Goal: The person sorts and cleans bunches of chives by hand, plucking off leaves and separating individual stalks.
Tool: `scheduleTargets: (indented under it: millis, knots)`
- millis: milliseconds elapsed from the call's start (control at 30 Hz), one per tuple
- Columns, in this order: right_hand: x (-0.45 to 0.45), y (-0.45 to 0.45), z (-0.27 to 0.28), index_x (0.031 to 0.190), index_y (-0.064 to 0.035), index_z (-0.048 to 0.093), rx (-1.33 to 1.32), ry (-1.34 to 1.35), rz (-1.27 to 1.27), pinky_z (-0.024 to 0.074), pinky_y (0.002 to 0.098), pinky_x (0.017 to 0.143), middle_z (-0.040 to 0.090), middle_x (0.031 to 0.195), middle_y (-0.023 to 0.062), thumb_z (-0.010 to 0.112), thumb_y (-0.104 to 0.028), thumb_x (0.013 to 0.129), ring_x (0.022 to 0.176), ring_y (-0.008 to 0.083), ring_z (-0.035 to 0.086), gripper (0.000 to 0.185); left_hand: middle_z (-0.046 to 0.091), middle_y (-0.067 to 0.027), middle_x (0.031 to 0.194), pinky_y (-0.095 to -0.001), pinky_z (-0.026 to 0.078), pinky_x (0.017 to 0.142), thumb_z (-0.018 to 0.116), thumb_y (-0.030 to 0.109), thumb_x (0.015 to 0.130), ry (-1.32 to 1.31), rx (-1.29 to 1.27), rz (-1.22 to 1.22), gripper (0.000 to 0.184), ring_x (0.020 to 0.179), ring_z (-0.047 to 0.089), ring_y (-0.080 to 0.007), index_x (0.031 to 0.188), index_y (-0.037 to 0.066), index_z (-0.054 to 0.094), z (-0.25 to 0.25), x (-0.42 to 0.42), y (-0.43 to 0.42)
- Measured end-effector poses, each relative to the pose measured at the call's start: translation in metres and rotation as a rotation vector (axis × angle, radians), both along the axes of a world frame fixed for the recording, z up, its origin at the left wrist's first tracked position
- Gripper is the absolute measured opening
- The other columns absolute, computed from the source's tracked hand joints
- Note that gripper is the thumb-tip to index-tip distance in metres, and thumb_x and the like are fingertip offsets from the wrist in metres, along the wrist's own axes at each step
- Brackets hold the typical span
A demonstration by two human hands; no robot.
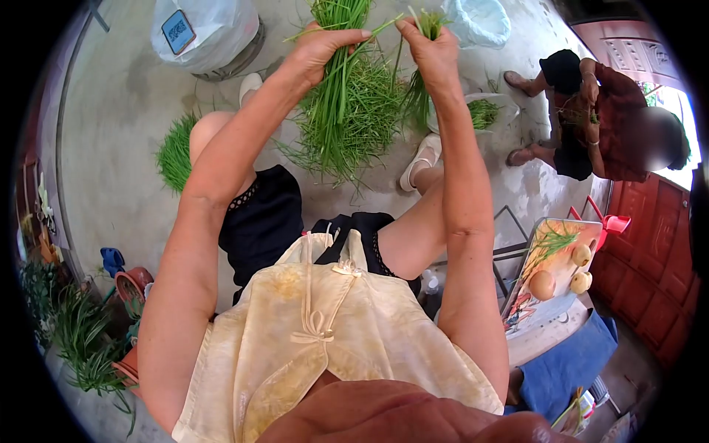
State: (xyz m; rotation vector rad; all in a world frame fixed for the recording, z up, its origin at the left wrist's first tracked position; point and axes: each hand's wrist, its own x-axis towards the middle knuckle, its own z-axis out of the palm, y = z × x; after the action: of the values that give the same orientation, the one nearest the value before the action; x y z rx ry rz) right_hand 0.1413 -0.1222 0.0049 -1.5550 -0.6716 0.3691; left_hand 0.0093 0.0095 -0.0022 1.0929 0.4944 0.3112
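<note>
My left hand (319, 50) is closed round a thick bunch of long green chives (334, 111), which hangs down over the pile below. A smaller bunch of chives (417, 96) is gripped in my right hand (432, 57), with pale ends sticking out above the fingers. Both thumbs point inward, and a thin stalk spans the gap between them. Under my hands a loose, tangled heap of chives (369, 122) lies on the concrete floor between my feet.
Another green bundle (176, 153) lies beside my left leg. Bag-lined buckets (229, 44) (478, 22) stand ahead; a phone (178, 32) rests on one. At right are a plastic bag of greens (484, 114), a tray with round vegetables (543, 284) and a person (617, 88) holding stalks.
</note>
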Motion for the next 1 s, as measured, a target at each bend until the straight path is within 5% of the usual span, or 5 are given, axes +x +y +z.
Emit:
scheduleTargets:
  millis: [100,200,333,433,1000]
  knots:
    - [0.019,-0.006,0.002,0.086,-0.0037,0.066,0.026,0.170,-0.166,0.0280,0.0188,0.044,0.049,0.058,-0.0078,0.073,-0.019,0.079,0.048,0.0013,0.038,0.018,0.054,0.0006,0.062,-0.0291,0.049,0.045,0.072,0.015,0.076,0.027,0.015,-0.006,0.014,0.048,0.052,-0.0110,0.080,0.005,0.063,0.004,-0.003,-0.002]
    - [0.037,-0.017,0.009,0.089,-0.0028,0.068,-0.110,-0.045,-0.161,0.0308,0.0192,0.046,0.052,0.061,-0.0064,0.074,-0.021,0.078,0.051,0.0022,0.041,0.022,0.058,0.0001,0.064,-0.0218,0.043,0.046,0.075,0.010,0.073,0.059,-0.057,-0.040,0.014,0.051,0.052,-0.0076,0.075,0.006,0.062,0.001,-0.005,0.001]
    - [0.026,-0.012,0.003,0.095,-0.0017,0.067,-0.103,-0.394,-0.097,0.0295,0.0195,0.044,0.050,0.059,-0.0059,0.072,-0.019,0.079,0.049,0.0027,0.041,0.024,0.052,0.0006,0.059,-0.0305,0.049,0.046,0.072,0.017,0.077,0.037,-0.024,-0.044,0.015,0.047,0.051,-0.0112,0.078,0.006,0.062,0.003,-0.005,0.001]
    - [0.002,-0.013,0.025,0.095,-0.0021,0.064,0.025,0.395,0.201,0.0239,0.0199,0.041,0.045,0.055,-0.0063,0.070,-0.015,0.081,0.044,0.0023,0.035,0.020,0.053,0.0007,0.059,-0.0289,0.048,0.046,0.073,0.018,0.076,0.071,-0.042,-0.056,0.015,0.047,0.051,-0.0104,0.078,0.007,0.062,0.003,-0.003,-0.001]
    - [-0.014,-0.008,0.015,0.081,-0.0068,0.061,0.096,0.516,0.231,0.0218,0.0202,0.039,0.044,0.054,-0.0074,0.066,-0.015,0.082,0.042,0.0022,0.033,0.010,0.066,-0.0025,0.077,-0.0207,0.043,0.054,0.072,0.009,0.075,-0.071,-0.083,-0.050,0.017,0.060,0.051,-0.0059,0.090,0.002,0.066,0.006,0.009,-0.016]
